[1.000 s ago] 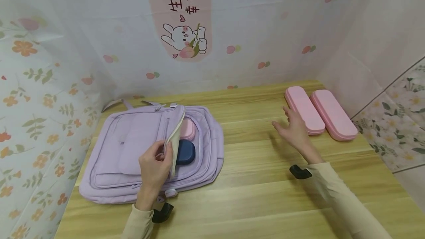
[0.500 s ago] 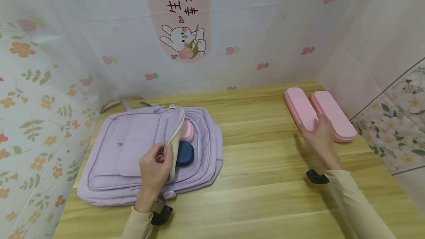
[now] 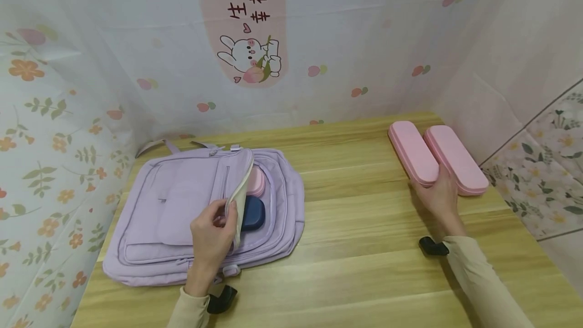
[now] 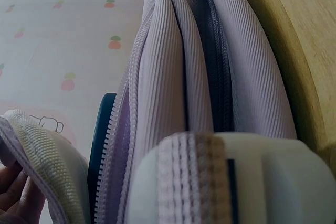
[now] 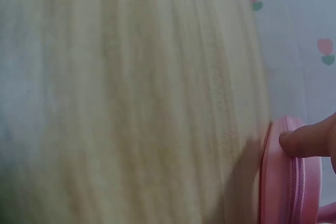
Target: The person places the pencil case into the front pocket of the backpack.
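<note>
A lilac backpack (image 3: 182,194) lies flat on the table at the left. My left hand (image 3: 210,237) pinches the zippered edge of its front pocket flap (image 3: 240,211) and holds it raised. Inside the open pocket show a pink case (image 3: 256,181) and a navy case (image 3: 253,214), both partly covered by the flap. At the right, my right hand (image 3: 439,199) grips the near end of a pink zippered pencil case (image 3: 412,148). In the right wrist view its thumb (image 5: 307,139) presses on the case's side; the other fingertips are mostly hidden.
A second pink pencil case (image 3: 455,158) lies close beside the gripped one, on its right. Wood-grain table (image 3: 346,227) stretches between backpack and cases. Patterned cloth walls (image 3: 346,39) stand behind and at both sides.
My right hand has moved right and reached the near end of the left pencil case, taking hold of it. My left hand still holds the flap in much the same place.
</note>
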Action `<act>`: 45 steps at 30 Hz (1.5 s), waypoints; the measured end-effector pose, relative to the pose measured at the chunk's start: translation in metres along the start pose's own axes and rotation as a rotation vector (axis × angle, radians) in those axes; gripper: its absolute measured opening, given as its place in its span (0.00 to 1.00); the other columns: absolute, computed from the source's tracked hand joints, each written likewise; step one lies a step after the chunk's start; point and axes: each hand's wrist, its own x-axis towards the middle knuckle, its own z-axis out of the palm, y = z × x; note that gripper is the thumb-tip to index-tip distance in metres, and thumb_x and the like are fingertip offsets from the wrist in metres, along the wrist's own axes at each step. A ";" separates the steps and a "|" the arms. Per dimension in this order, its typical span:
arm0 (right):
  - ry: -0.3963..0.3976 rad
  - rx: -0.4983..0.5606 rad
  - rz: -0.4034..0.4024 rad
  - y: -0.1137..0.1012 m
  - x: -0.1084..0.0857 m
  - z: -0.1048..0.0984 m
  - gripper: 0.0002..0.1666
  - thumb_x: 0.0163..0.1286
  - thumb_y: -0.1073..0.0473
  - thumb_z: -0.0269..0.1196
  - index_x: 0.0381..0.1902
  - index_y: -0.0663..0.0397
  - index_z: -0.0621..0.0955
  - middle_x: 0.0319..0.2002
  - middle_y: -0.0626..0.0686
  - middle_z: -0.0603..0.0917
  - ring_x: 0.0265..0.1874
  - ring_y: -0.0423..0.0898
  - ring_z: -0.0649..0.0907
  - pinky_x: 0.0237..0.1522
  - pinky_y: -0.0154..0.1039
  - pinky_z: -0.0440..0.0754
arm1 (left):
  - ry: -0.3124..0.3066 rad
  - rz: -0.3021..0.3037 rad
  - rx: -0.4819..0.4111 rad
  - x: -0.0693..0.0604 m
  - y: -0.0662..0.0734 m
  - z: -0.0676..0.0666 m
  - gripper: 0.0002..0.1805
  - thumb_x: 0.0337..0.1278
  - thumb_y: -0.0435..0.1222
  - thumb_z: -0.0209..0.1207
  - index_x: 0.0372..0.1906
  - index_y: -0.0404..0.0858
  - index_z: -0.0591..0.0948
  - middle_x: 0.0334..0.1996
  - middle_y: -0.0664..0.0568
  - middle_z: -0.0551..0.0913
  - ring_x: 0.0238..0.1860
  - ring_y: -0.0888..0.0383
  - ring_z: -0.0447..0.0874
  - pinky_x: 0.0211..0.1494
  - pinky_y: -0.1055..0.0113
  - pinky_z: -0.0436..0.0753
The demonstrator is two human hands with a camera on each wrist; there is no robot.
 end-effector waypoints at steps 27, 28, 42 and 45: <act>0.025 0.082 0.036 -0.033 -0.019 0.007 0.41 0.59 0.56 0.73 0.62 0.76 0.70 0.55 0.77 0.77 0.57 0.72 0.75 0.62 0.65 0.69 | -0.021 -0.011 -0.007 -0.003 -0.004 0.005 0.03 0.56 0.25 0.65 0.36 0.29 0.86 0.25 0.42 0.88 0.22 0.70 0.79 0.26 0.84 0.79; 0.020 0.089 0.027 -0.035 -0.020 0.008 0.41 0.59 0.56 0.73 0.62 0.76 0.70 0.55 0.77 0.77 0.57 0.72 0.75 0.61 0.65 0.70 | -0.023 -0.016 -0.008 -0.003 -0.004 0.005 0.03 0.56 0.25 0.65 0.35 0.29 0.86 0.25 0.42 0.88 0.22 0.70 0.79 0.26 0.84 0.79; -0.028 0.171 -0.182 -0.076 -0.043 0.021 0.43 0.53 0.61 0.77 0.62 0.78 0.72 0.54 0.77 0.80 0.53 0.70 0.80 0.53 0.60 0.77 | -0.012 -0.004 -0.004 -0.006 -0.004 0.005 0.03 0.55 0.24 0.66 0.35 0.30 0.87 0.24 0.44 0.88 0.22 0.69 0.78 0.25 0.82 0.78; -0.040 0.180 -0.227 -0.084 -0.048 0.025 0.43 0.53 0.61 0.77 0.61 0.78 0.72 0.52 0.75 0.81 0.49 0.68 0.82 0.48 0.55 0.79 | -0.019 -0.016 -0.007 -0.006 -0.006 0.005 0.03 0.55 0.25 0.66 0.35 0.30 0.87 0.24 0.43 0.88 0.22 0.68 0.78 0.25 0.83 0.78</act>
